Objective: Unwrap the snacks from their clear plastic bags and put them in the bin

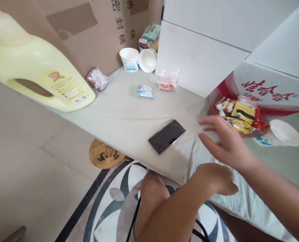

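Apparently between grips, your right hand, thumb and fingers parted, hovers beside red-and-yellow plastic snack packets heaped on the pale cloth-covered surface. Your left hand hides its fingers; their state cannot be told. Taking a packet would call for lowering the right fingers. The brown cardboard carton reads "密封桶"; a blue plastic sachet shows "Q."

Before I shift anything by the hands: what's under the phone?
The phone lies flat on pale cloth, visible all around it. The cloth directly beneath is covered, so I can't see whether anything thin lies there.
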The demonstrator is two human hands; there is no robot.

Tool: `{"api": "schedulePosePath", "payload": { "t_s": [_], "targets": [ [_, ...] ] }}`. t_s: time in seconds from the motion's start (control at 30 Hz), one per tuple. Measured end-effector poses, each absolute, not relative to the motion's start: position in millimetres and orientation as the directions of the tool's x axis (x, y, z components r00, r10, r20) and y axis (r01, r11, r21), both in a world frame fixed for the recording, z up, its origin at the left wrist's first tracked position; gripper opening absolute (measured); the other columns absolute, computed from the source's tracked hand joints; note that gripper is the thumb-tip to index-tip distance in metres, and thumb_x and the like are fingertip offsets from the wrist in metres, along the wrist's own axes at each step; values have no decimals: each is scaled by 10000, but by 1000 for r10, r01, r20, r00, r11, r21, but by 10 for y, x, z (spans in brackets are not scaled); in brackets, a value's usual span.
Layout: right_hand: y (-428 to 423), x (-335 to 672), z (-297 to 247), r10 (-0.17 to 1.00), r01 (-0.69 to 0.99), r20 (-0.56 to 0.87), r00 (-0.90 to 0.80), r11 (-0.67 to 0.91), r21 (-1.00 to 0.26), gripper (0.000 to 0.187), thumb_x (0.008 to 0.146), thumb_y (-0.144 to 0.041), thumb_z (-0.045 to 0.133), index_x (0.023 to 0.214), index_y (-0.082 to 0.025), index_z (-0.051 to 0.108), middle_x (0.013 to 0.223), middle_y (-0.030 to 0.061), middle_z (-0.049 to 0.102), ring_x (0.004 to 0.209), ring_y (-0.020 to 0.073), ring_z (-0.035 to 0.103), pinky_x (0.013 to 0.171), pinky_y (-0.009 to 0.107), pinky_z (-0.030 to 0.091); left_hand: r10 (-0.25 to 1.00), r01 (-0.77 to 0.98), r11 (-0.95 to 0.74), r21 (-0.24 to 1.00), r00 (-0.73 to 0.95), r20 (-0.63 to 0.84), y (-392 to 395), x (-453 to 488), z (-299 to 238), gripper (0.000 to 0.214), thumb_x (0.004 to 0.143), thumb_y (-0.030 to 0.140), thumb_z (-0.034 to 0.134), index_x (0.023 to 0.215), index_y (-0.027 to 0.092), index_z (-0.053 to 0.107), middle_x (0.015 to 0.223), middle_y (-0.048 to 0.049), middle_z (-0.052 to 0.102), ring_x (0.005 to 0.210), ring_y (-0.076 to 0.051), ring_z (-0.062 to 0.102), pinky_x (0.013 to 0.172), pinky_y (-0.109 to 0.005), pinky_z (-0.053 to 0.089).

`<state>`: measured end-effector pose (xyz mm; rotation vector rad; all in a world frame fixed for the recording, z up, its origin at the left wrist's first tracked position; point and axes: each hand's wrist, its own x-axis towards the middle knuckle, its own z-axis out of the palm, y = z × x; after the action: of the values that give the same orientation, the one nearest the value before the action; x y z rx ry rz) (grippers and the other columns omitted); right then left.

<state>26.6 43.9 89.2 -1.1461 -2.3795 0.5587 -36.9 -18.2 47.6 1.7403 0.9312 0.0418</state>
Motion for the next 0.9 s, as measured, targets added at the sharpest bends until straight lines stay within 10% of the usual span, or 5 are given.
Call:
{"api": "schedulePosePath", "payload": {
  "t_s": [0.3, 0.5, 0.73, 0.9],
  "targets": [
    [1981, -1742, 412, 871, 870, -127, -475, 443, -217, 929, 797, 96, 550, 1563, -423, 457, 1769, 90, 54, 1584, 546, 41, 1065, 820, 342, 608, 502, 8, 865, 685, -402, -158, -848, 495, 378, 899, 332, 454, 1073, 165, 746, 1008, -123, 771, 925, -300, 721, 642, -349, 514],
    [2238, -1805, 125, 819, 812, 77, -569, 574, -108, 642, 938, -10, 510, 1484, -342, 563, 1763, 108, 119, 1605, 494, -8, 1086, 887, -37, 654, 482, 66, 874, 641, -403, -181, -919, 437, 400, 894, 365, 497, 1164, 280, 780, 933, -158, 787, 959, -301, 749, 665, -379, 531],
    [2002, -1512, 43, 704, 706, 162, -692, 706, -53, 402, 1009, -78, 461, 1300, -212, 704, 1715, 156, 287, 1621, 380, 163, 1260, 678, 45, 686, 459, -5, 888, 648, -331, -212, -793, 382, 364, 896, 391, 485, 1073, 323, 795, 974, -147, 799, 995, -264, 754, 628, -386, 520],
    [2008, -1653, 147, 730, 732, 49, -682, 681, 29, 354, 957, -66, 596, 1268, -156, 736, 1750, 163, 208, 1630, 412, 56, 1263, 656, -4, 602, 497, -42, 866, 705, -375, -156, -746, 476, 551, 924, 422, 431, 1378, 235, 680, 1227, -141, 777, 1160, -284, 723, 614, -397, 527]
  ]
}}
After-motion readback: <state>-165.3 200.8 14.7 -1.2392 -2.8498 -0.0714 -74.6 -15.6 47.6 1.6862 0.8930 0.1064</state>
